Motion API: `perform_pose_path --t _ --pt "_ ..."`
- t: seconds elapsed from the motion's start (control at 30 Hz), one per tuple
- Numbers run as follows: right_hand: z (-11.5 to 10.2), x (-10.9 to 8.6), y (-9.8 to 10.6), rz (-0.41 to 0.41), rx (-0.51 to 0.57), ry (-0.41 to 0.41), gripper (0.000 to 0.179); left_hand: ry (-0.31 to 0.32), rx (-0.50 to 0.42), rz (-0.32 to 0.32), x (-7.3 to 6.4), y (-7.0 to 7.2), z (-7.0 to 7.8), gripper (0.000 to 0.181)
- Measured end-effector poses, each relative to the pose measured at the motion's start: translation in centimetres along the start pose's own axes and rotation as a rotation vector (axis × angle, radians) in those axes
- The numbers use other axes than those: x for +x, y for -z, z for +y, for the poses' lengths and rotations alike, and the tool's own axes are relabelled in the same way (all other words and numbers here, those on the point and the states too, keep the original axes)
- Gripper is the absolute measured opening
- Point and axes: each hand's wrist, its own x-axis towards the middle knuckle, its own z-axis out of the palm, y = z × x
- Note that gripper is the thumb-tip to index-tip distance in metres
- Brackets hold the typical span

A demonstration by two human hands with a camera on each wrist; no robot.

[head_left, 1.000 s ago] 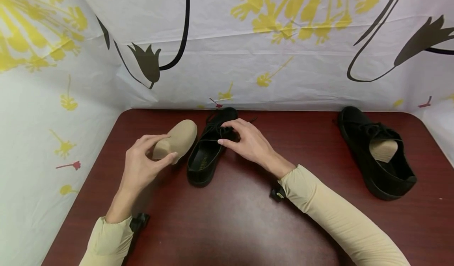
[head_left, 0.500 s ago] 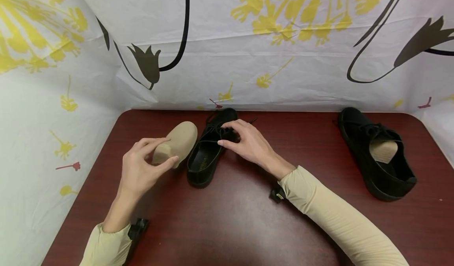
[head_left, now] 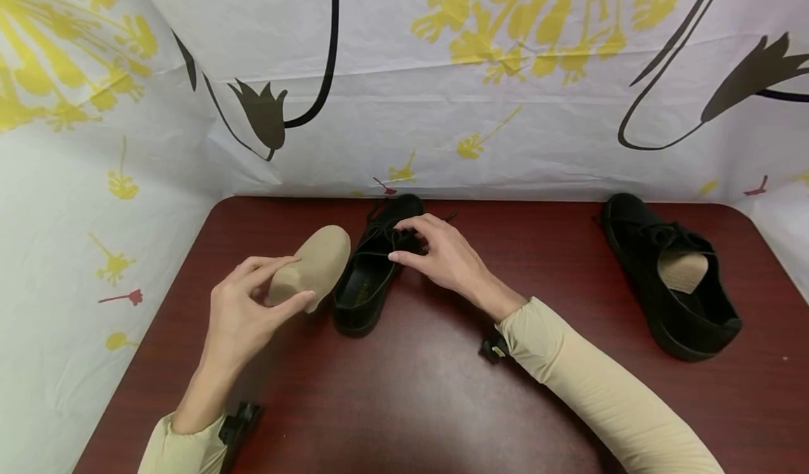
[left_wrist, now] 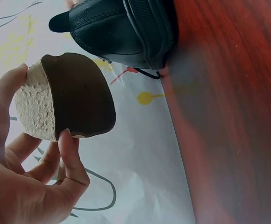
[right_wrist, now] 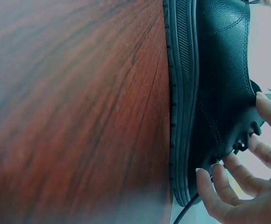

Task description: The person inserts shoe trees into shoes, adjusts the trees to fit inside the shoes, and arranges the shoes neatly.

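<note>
In the head view my left hand (head_left: 243, 316) pinches a beige moulded-pulp shoe insert (head_left: 322, 260) between thumb and fingers at its blunt heel end. The left wrist view shows the insert (left_wrist: 79, 95) held off the table, its rough side and shaded face visible. Just right of it a black lace-up shoe (head_left: 362, 295) rests on the table, opening toward me and its inside bare. My right hand (head_left: 451, 256) holds this shoe at the tongue and laces. Close up in the right wrist view, the thumb of my right hand (right_wrist: 254, 186) meets the tongue and the fingers bend over the laced upper (right_wrist: 219, 84).
At the right side of the dark red table (head_left: 442, 390) stands the matching black shoe (head_left: 638, 277), with a similar beige insert (head_left: 682, 269) inside it. A white patterned cloth (head_left: 404, 116) hangs behind the table and along the left.
My left hand has drawn slightly back toward me with the insert, whose toe end has dropped a little in the head view. The right hand and both shoes stay put.
</note>
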Motion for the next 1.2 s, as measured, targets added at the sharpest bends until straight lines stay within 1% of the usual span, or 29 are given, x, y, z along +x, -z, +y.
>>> perform_pose_path --t 0.3,0.63,0.8,0.87,1.0,1.07,1.2 --pt "0.1 0.0 0.1 0.002 0.015 -0.007 0.050 -0.005 -0.039 -0.004 -0.3 0.3 0.6 0.044" --pt "0.1 0.1 0.0 0.007 0.021 0.002 0.049 -0.050 -0.048 0.003 -0.5 0.4 0.7 0.047" --pt "0.1 0.0 -0.1 0.006 0.019 -0.001 0.050 -0.068 -0.065 -0.003 -0.8 0.5 0.8 0.049" --pt "0.1 0.0 -0.1 0.005 0.018 -0.004 0.050 -0.062 -0.075 -0.014 -0.9 0.5 0.9 0.050" --pt "0.1 0.0 -0.2 0.005 0.021 -0.003 0.050 -0.025 -0.103 -0.049 -1.1 0.4 0.9 0.051" --pt "0.1 0.0 -0.2 0.007 0.023 0.001 0.050 -0.016 -0.115 -0.056 -1.1 0.3 1.0 0.051" --pt "0.2 0.1 -0.3 0.012 0.025 0.010 0.050 -0.028 -0.136 -0.052 -1.2 0.2 1.1 0.051"
